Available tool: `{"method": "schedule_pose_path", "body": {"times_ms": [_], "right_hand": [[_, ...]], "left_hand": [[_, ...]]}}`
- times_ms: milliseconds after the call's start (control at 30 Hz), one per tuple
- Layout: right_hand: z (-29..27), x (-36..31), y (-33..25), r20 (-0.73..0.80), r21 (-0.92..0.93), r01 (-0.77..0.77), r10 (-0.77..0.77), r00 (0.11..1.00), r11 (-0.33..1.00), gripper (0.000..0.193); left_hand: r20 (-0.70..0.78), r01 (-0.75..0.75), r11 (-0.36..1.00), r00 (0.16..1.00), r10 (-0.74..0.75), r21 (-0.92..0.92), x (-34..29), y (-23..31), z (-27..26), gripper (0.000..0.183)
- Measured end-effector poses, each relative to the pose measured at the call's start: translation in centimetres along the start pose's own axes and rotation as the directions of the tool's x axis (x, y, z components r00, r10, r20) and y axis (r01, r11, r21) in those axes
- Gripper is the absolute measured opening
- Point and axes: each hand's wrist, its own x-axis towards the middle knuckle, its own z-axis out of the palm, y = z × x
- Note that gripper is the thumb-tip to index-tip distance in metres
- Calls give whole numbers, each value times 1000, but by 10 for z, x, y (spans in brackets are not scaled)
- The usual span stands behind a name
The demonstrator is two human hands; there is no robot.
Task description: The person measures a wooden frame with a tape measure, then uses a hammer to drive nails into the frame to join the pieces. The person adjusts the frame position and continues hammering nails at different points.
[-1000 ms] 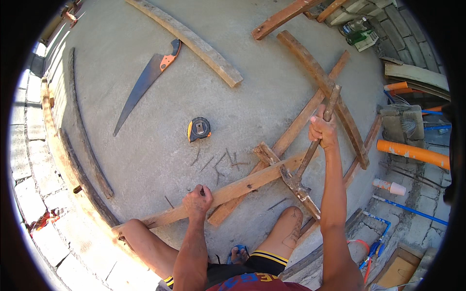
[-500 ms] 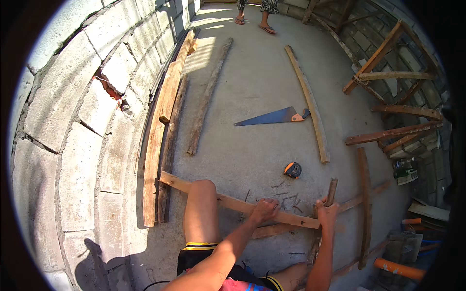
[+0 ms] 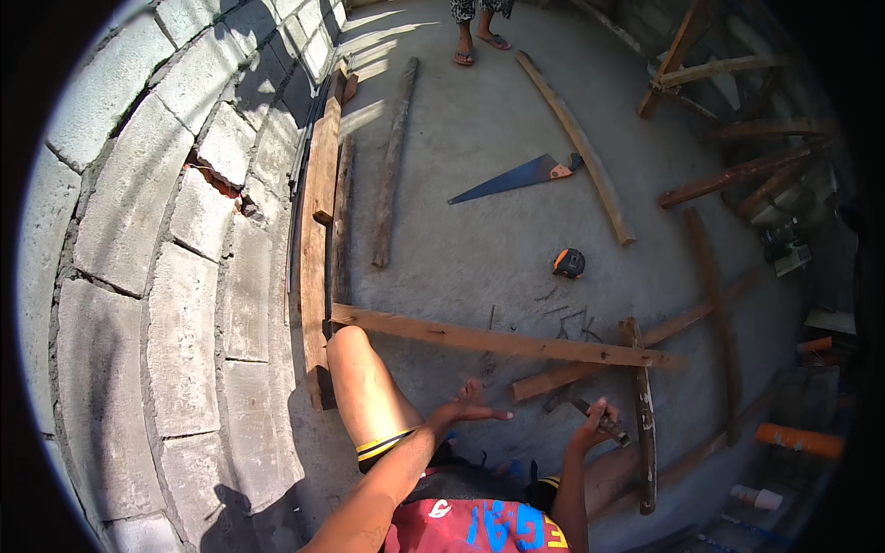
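My left hand (image 3: 470, 404) is open, palm partly up and fingers spread, in front of a long wooden plank (image 3: 489, 341) and not touching it. In my right hand (image 3: 597, 420) is what looks like a hammer (image 3: 612, 430), its dark head partly hidden in shadow. The plank runs from beside my left knee to the right, over a short upright-lying wooden strip (image 3: 644, 429). Beneath its right part passes another diagonal board (image 3: 562, 376). Several loose nails (image 3: 572, 324) lie on the concrete beyond the plank.
A tape measure (image 3: 569, 264) and a handsaw (image 3: 516, 180) lie farther out, near a long wooden strip (image 3: 581, 152). Timbers (image 3: 314, 267) line the block wall (image 3: 175, 323) at left. Wooden frames (image 3: 682, 74) and an orange pipe (image 3: 800, 441) are at right. A person's feet (image 3: 464, 57) stand at the back.
My left hand has come off the plank toward me and opened. My right hand has left the wooden strip and holds the hammer lower down. The person's feet at the back have shifted.
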Motion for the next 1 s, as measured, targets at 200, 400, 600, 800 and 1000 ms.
{"method": "schedule_pose_path", "body": {"times_ms": [200, 400, 600, 800, 1000], "right_hand": [[-38, 41, -5, -56, 41, -220, 222, 973, 975, 25], [-93, 49, 34, 36, 101, -378, 376, 926, 920, 25], [-85, -5, 5, 201, -301, -209, 276, 940, 930, 35], [-121, -8, -34, 521, 105, -879, 727, 447, 465, 39], [-123, -31, 16, 553, 251, -962, 832, 54, -105, 32]], "left_hand": [[-63, -129, 990, 989, 132, 49, 18, -24, 33, 99], [-550, -25, 867, 782, -293, -498, 37, -46, 12, 66], [-307, -59, 576, 888, -343, -815, 49, -26, -9, 47], [-387, -437, 504, 332, 860, 745, 55, 63, 1, 56], [-343, -261, 590, 611, 713, 764, 105, 122, -18, 68]]}}
